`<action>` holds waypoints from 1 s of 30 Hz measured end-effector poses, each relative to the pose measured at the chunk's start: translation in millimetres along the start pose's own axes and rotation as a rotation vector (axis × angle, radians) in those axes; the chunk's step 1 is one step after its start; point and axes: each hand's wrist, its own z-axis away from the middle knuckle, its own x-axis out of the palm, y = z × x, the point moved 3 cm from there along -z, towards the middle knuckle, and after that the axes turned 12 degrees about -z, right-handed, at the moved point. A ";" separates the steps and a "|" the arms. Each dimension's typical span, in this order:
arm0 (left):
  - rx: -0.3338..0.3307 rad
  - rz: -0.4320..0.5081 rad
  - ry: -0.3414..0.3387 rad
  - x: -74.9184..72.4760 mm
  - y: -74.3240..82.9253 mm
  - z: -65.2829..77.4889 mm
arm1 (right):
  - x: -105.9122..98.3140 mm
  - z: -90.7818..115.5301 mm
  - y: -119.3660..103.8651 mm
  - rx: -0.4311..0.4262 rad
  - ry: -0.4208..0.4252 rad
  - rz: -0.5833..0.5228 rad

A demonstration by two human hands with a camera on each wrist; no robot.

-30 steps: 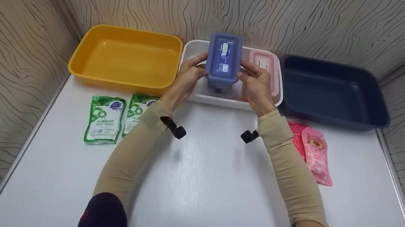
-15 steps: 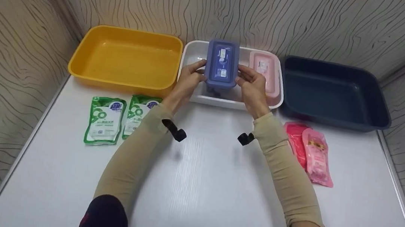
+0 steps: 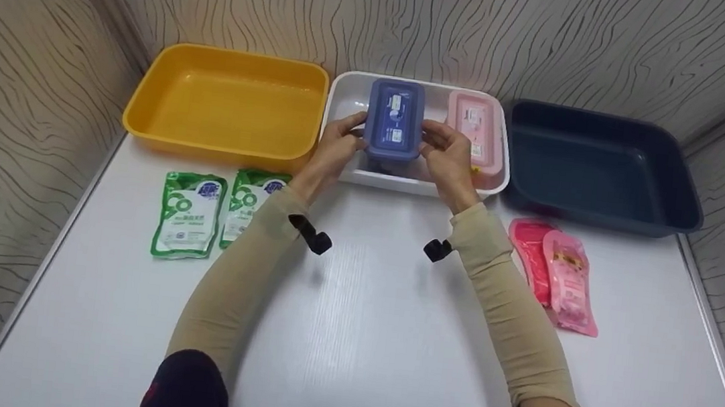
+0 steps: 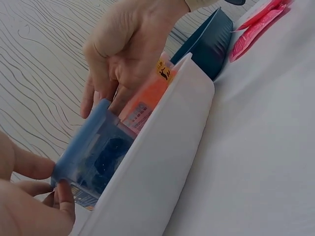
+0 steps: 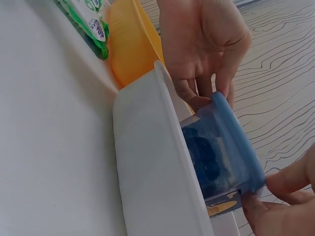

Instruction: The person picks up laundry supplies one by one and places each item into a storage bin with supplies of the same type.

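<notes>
"What are the fingers up to?"

"Both hands are grasping. The left hand (image 3: 338, 144) pinches one long side of the blue box (image 3: 395, 120) near its lid (image 4: 81, 138), and the right hand (image 3: 446, 160) pinches the opposite side."

"So where exactly is that box?"

"At the middle of the white tub (image 3: 391, 183), lid above the rim, lower part down behind the front wall. I can't tell whether its base touches the bottom. Something dark blue shows through the clear side."

"Anything else in that tub?"

"A pink box (image 3: 476, 131), at the right end, just beside the right hand."

"And further out?"

"A yellow tub (image 3: 220, 149) sits just left of the white one, a navy tub (image 3: 603, 219) just right of it, all three in a row along the patterned wall (image 3: 422, 21)."

"What's lying nearer the person?"

"On the white table (image 3: 335, 335), two green-and-white packets, one (image 3: 188, 217) in full sight, the other (image 3: 245, 201) partly covered by the left arm. Over on the right, a pink packet (image 3: 571, 286) overlaps a red packet (image 3: 531, 248)."
</notes>
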 end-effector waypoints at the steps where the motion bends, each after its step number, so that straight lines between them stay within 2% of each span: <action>1: -0.008 -0.003 0.001 -0.2 -1.3 -0.1 | 1.0 0.3 0.6 0.001 -0.005 0.027; 5: -0.016 -0.011 -0.005 -0.3 -2.9 0.3 | 3.7 1.6 2.4 0.009 -0.020 0.091; 11: 0.000 -0.060 -0.010 -0.2 -1.7 0.6 | 4.7 5.2 5.3 0.034 -0.024 0.067; 20: 0.050 -0.118 0.055 0.6 0.5 5.4 | 3.5 16.8 0.6 0.076 -0.082 0.126; 25: 0.055 -0.204 0.051 2.2 3.5 13.0 | -3.7 27.2 -8.6 0.043 -0.124 0.100; 30: 0.092 -0.293 0.008 6.3 7.5 20.6 | -13.8 35.6 -15.1 -0.022 -0.151 0.069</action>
